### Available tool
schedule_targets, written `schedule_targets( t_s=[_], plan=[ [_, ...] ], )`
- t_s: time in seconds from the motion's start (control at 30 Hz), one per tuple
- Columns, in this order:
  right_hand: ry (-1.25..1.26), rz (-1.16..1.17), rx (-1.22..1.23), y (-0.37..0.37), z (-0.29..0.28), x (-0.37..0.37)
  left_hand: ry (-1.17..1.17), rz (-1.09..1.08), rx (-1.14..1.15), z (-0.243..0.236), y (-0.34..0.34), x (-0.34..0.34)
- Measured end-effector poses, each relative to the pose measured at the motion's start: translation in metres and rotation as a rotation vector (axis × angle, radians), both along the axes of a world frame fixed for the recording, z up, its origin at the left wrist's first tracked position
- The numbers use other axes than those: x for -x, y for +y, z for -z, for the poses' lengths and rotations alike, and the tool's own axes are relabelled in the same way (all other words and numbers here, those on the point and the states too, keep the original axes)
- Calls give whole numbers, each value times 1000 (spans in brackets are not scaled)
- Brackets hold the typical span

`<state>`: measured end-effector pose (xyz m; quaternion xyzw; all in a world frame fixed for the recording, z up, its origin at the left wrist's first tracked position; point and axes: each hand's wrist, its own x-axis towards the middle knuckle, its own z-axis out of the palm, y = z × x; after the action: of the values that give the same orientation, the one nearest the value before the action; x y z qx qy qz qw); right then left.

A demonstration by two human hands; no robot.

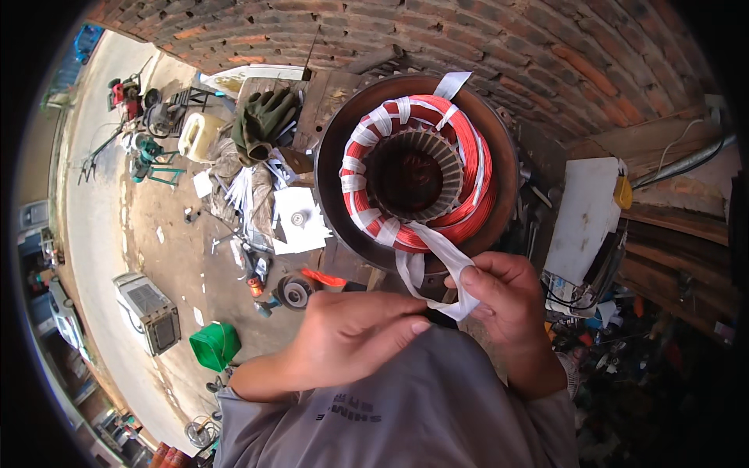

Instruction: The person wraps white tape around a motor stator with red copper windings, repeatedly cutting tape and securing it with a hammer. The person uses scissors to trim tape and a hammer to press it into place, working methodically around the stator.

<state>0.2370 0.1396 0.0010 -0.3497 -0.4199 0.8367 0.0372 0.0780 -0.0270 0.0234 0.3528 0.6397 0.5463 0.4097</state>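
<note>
In front of me stands a motor stator in a round brown metal housing [328,204]. Its ring of red winding wire [478,175] is bound with white tape around the left side, while red strands lie bare on the right. A loose length of white cloth tape [438,246] comes off the ring's near edge and loops toward me. My right hand [503,296] is closed on this tape between thumb and fingers. My left hand [355,335] has its fingers pressed together at the bottom of the loop, closed on the tape there; its grip is partly hidden.
Dark green work gloves [265,121] and white paper sheets [300,221] lie left of the housing. An angle grinder [295,292] is nearer me. A green bucket [214,346] stands on the ground at left. The brick wall [499,43] rises close behind.
</note>
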Motion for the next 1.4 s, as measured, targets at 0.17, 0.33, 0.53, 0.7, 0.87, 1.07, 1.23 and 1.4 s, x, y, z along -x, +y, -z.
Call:
schedule_targets(
  t_s=[0.17, 0.33, 0.53, 0.7, 0.87, 1.07, 1.23, 1.4],
  plan=[
    [159, 65, 46, 33, -2, 23, 392, 202, -59, 2, 62, 91],
    [163, -3, 33, 54, -10, 50, 227, 775, 54, 22, 121, 113],
    [137, -58, -83, 57, -11, 54, 525, 1045, 313, 29, 154, 108],
    [87, 9, -76, 55, -12, 46, 698, 1125, 395, 37, 157, 100],
    [151, 108, 11, 46, -8, 37, 436, 1193, 330, 47, 160, 113],
    [230, 42, 132, 35, -10, 28, 232, 1298, 355, 43, 161, 118],
    [286, 80, 250, 25, -7, 20, 507, 929, 328, 22, 132, 107],
    [387, 79, 153, 9, -1, 30, 614, 819, 172, 14, 105, 99]
  ],
)
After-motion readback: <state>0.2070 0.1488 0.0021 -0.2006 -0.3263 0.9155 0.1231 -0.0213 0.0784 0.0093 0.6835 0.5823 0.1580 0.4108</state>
